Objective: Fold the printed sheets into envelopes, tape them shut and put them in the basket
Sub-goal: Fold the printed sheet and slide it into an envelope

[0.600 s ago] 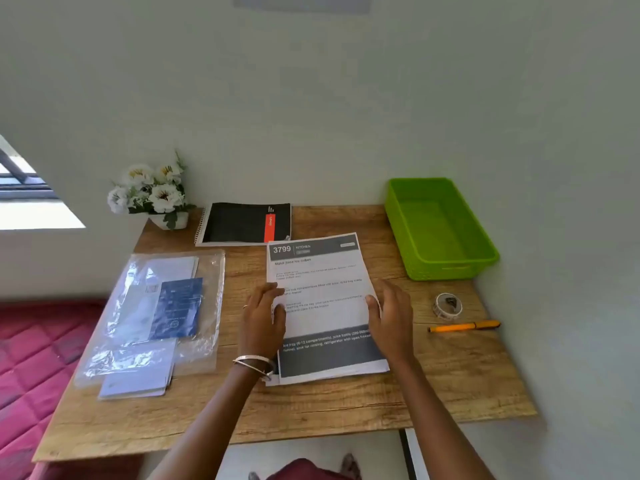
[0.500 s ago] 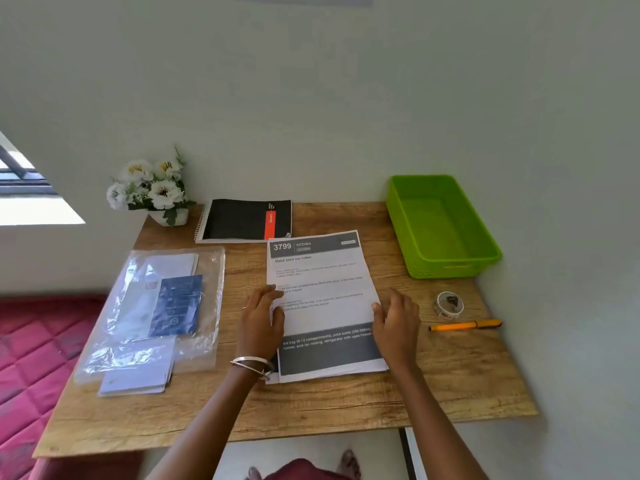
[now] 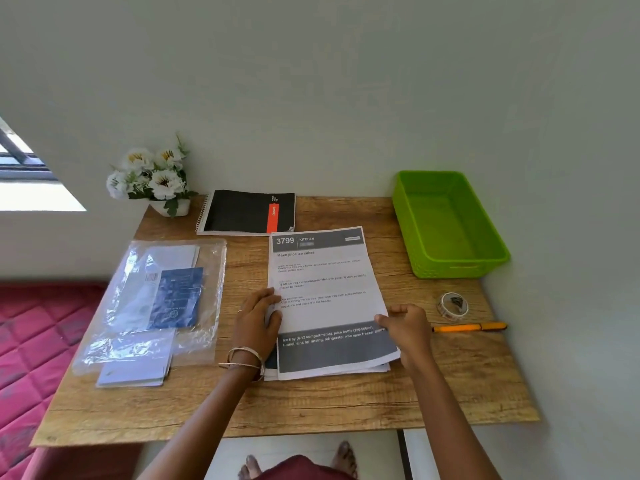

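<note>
Moved: right hand (image 3: 403, 325) now curls, pinching top sheet (image 3: 325, 292) edge | left hand (image 3: 258, 318) flat, holds stack | step: 1st fold, not begun | next: lift & fold sheet

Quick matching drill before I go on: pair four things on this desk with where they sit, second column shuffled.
Things:
1. green basket
2. tape roll
3. notebook
4. plastic bag

Places:
A. left side of the desk, with blue and white packets inside
B. far right corner, against the wall
C. far edge, between the flowers and the basket
D. just beyond the orange pen

Pairs: 1-B, 2-D, 3-C, 4-A
</note>
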A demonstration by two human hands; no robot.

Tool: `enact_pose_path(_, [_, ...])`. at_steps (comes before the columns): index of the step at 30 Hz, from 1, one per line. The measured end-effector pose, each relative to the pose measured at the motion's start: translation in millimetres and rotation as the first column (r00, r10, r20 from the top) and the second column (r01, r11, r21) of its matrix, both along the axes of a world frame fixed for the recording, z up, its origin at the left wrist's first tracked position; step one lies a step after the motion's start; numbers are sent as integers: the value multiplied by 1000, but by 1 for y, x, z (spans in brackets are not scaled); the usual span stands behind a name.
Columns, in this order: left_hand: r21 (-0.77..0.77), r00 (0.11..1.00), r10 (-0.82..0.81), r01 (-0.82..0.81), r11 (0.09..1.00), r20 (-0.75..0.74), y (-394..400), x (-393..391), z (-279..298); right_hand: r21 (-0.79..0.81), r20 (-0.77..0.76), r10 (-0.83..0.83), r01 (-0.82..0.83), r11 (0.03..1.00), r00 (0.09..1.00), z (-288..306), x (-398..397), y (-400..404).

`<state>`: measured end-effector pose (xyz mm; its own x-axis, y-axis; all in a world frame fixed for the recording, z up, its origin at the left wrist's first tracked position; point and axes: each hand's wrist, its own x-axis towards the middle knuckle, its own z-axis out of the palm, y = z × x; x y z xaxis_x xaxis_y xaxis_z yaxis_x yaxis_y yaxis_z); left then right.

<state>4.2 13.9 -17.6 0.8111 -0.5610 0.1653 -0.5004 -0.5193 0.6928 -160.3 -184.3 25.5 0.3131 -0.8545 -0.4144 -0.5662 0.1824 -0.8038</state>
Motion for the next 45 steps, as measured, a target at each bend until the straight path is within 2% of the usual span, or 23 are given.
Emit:
enact_pose_path(3, [10, 1000, 13, -13, 1000, -7, 0, -1, 0, 97, 147, -5, -9, 995, 989, 2, -3, -2])
enact_pose_path(6, [15, 1000, 20, -20, 1000, -16, 0, -1, -1, 40, 223, 37, -47, 998, 974, 0, -6, -1])
enact_pose_path(9, [13, 1000, 19, -19, 1000, -16, 0, 0, 0, -118, 243, 228, -204, 972, 943, 2, -16, -4])
enact_pose_path(11, [2, 1000, 4, -4, 1000, -18, 1, 1, 1, -199, 203, 410, -372, 907, 889, 3, -28, -8])
enact_pose_path(14, [-16, 1000, -29, 29, 999, -11, 3, 3, 0, -174, 194, 563, -537, 825, 803, 2, -44, -11])
enact_pose_path(17, [-9, 999, -24, 24, 1000, -22, 3, 4, -3, -63, 342, 518, -531, 845, 784, -1, -52, -14])
enact_pose_path(19, [-3, 999, -11, 11, 1000, -32, 2, 3, -2, -50, 393, 498, -522, 851, 773, -3, -53, -18])
enact_pose_path(23, [-9, 999, -18, 18, 1000, -32, 2, 3, -1, -160, 290, 558, -536, 829, 777, -11, -48, -18])
enact_pose_path(27, [-11, 997, -70, 70, 997, -45, 6, 6, 1, -184, 327, 417, -376, 908, 848, -17, -42, -9])
enact_pose_path(30, [26, 991, -103, 105, 994, -90, 6, 10, 6, -248, 242, 286, -226, 942, 927, -18, -33, -7])
enact_pose_path(32, [63, 983, -118, 127, 990, -138, 6, 15, 10, -315, 145, 254, -199, 928, 956, -17, -26, -6])
enact_pose_path(39, [25, 972, -126, 134, 991, -200, 12, 10, 14, -465, -135, 222, -259, 847, 966, -20, -9, -5])
enact_pose_path(41, [43, 972, -159, 169, 985, -175, 11, 9, 12, -494, -225, 198, -287, 821, 954, -15, -3, 2])
enact_pose_path(42, [79, 974, -180, 192, 978, -136, 10, 8, 10, -538, -282, 185, -315, 782, 942, -12, 0, 9])
enact_pose_path(45, [186, 976, -217, 216, 959, -13, 11, 7, 2, -659, -431, 226, -476, 583, 874, -13, 16, 32])
